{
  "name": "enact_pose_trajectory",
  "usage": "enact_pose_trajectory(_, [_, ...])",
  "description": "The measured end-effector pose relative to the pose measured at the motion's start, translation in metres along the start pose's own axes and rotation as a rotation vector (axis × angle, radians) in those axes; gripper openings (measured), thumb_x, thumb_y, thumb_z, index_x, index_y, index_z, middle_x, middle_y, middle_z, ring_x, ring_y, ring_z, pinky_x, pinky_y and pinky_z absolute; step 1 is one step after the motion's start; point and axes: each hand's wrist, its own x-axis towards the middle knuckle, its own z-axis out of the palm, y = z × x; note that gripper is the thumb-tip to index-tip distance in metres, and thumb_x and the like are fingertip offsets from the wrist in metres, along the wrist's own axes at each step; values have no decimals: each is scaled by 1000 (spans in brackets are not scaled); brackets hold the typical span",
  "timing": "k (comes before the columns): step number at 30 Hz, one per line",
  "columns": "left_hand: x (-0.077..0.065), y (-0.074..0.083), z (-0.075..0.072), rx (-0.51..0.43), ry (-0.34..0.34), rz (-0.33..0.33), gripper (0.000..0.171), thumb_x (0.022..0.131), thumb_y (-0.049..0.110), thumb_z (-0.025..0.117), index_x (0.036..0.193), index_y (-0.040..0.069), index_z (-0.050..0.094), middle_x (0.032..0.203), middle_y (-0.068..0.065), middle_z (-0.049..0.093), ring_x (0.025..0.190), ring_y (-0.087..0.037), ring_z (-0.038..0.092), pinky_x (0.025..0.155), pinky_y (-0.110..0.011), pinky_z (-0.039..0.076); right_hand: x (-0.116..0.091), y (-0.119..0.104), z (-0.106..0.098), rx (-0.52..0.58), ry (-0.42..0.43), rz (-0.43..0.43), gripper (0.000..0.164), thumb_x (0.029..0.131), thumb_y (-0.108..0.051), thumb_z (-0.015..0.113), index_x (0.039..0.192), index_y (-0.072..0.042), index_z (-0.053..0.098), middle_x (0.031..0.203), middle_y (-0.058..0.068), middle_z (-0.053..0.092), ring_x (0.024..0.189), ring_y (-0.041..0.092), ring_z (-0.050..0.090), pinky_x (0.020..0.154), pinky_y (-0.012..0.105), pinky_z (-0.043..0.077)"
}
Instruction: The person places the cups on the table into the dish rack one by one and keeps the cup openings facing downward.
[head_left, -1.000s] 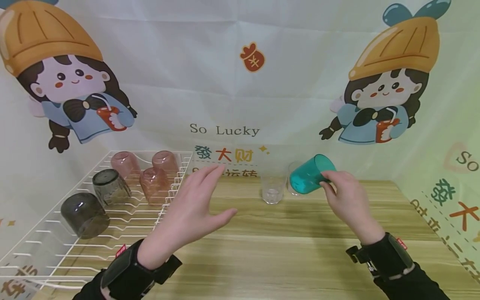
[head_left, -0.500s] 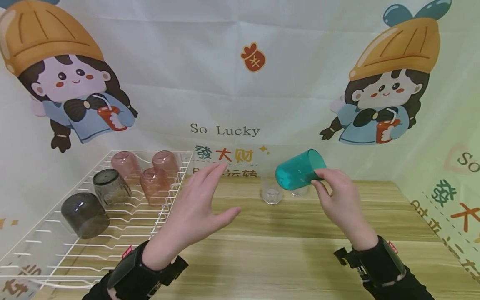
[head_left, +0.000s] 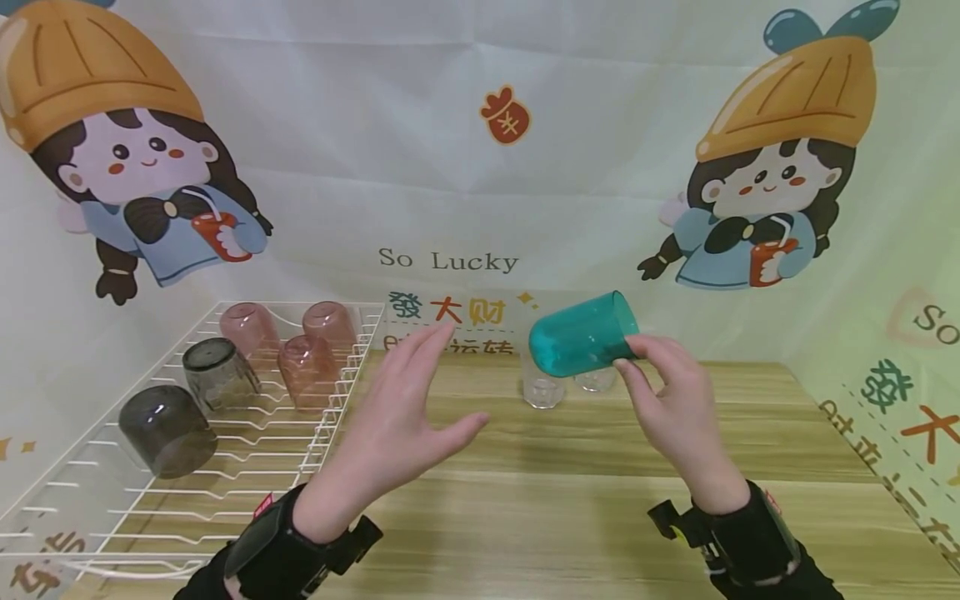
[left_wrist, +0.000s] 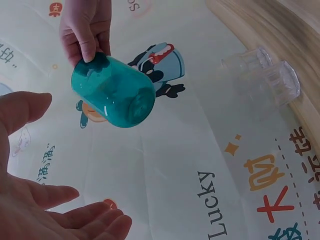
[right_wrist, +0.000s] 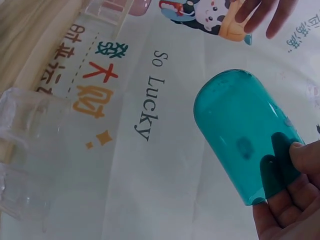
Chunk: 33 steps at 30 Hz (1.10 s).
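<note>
Two hands up over the table [head_left: 540,517], one loaded. Left hand [head_left: 397,433]: fingers out, thumb spread wide, holding nothing, near the teal cup [head_left: 581,335] but not touching. Right hand [head_left: 678,417]: thumb and fingers pinching the cup at its rim; I can't tell from here whether the fingertips go inside or sit behind the wall. Cup is in the air, on its side: long axis roughly left-right, close to level, mouth toward the right hand and a bit higher, closed base pointing left and a touch down. My read on the step: mid-transfer, base-first toward the left hand. Next move probably calls for wrapping that hand round the body, then freeing the rim only once the hold is solid; I'd expect slip if rushed. Off left, the white wire rack [head_left: 45,554] carries two dark glasses [head_left: 168,431] and three pink glasses [head_left: 307,371]. Behind the cup, two clear glasses [head_left: 543,392] stand at the table's far side, then the printed cloth [head_left: 450,200].
</note>
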Motion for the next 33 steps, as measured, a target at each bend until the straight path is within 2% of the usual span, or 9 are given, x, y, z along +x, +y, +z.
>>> enact_pose_trajectory(7, [1,1,6,-91,-2,-6,99,74,41,77,150,12,22,152,-11,30,139,-30,28,113,-53,25,-2,-11,2,96,12,37,18,80,9,67,98,5,67,97,14,69,98,3,57,92,7,40])
enact_pose_trajectory(12, [2,2,11,-162,-2,-43,99,74,41,77,151,15,20,154,-8,28,141,-30,26,111,-57,25,-4,-17,3,137,13,54,18,80,9,67,98,5,67,97,14,69,99,-3,55,93,8,40])
enact_pose_trajectory(17, [4,2,14,-233,-29,-60,98,74,41,77,151,17,21,154,-7,28,141,-28,26,110,-56,27,-6,-23,3,178,5,70,20,80,10,66,99,5,67,98,14,69,101,-3,57,94,9,41])
enact_pose_trajectory(20, [5,3,16,-271,-38,-60,98,74,39,78,151,16,21,153,-6,29,134,-27,36,106,-53,35,-7,-27,5,196,-4,89,20,82,9,66,100,4,67,99,13,69,102,-2,57,96,10,41])
enact_pose_trajectory(23, [6,3,17,-311,-45,-52,97,74,37,79,150,16,23,152,-5,30,124,-25,45,100,-47,43,-8,-31,6,222,-9,101,20,82,9,65,101,3,67,99,12,69,101,4,60,96,11,42])
enact_pose_trajectory(27, [7,3,20,-361,-48,-42,96,74,34,79,150,18,23,151,-5,31,120,-23,49,97,-43,46,-9,-34,9,290,-14,108,20,82,10,64,101,4,67,98,11,69,100,9,62,96,14,44])
enact_pose_trajectory(33, [11,4,25,-438,-24,-1,93,74,27,80,149,19,27,149,-2,34,128,-21,43,100,-39,46,-13,-36,13,402,-10,140,19,84,10,61,102,5,65,99,-8,66,100,5,59,98,15,44])
